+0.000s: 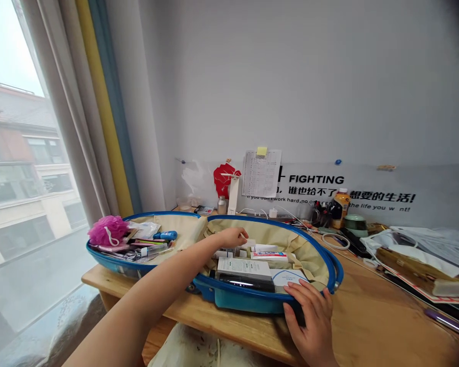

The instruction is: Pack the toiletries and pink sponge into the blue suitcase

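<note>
Blue rim (pixel 245 294) of the open case (pixel 248 304) on the desk (pixel 371 311) meets the loosely spread right hand (pixel 309 316), while past white box (pixel 243 266) and toothpaste tube (pixel 270 256) the curled left hand (pixel 233 237), its hold unclear, seemingly sorts through the case, probably needing careful placement next.

Open room above blue suitcase (pixel 248 302); left forearm (pixel 153 288) bars front middle.
</note>
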{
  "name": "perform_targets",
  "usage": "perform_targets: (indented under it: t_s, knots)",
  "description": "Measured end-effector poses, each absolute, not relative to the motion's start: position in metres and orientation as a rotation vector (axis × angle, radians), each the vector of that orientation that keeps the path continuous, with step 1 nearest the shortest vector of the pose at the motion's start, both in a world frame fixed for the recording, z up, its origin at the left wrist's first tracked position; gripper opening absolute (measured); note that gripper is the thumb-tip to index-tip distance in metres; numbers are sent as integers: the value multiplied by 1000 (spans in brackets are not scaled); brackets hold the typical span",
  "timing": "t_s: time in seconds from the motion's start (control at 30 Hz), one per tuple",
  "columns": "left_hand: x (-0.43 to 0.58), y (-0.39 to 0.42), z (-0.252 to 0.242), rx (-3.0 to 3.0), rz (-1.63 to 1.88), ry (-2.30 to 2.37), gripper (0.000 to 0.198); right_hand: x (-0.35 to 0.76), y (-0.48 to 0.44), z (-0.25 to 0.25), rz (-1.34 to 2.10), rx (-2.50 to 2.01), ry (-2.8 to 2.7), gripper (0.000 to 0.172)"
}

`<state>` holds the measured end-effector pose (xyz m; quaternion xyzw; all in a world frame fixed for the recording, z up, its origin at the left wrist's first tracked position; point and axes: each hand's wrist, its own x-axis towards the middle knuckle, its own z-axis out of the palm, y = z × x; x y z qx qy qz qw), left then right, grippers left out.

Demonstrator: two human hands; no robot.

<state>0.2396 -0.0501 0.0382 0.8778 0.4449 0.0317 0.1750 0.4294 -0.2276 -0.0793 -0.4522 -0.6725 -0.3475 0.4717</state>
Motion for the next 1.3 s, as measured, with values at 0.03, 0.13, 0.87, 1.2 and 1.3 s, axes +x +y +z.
perform_targets:
  t_s: [0.03, 0.13, 0.87, 1.2, 1.3]
  knots:
    - [244, -51, 35, 2475, 61, 1245, 34, 429, -228, -79, -854, -1108, -1648, 19]
    - [251, -50, 26, 2453, -18, 1202, 34, 429, -228, -78, -862, -1101, -1644, 19]
    - [246, -47, 6, 2614, -82, 1160, 27, 431, -227, -80, -844, -1098, -1653, 19]
    - [183, -19, 56, 2557, 585, 1658, 33, 432, -225, -82, -846, -1101, -1650, 21]
    - [125, -5, 57, 2452, 440, 1936, 36, 431, -226, -82, -848, -1100, -1654, 20]
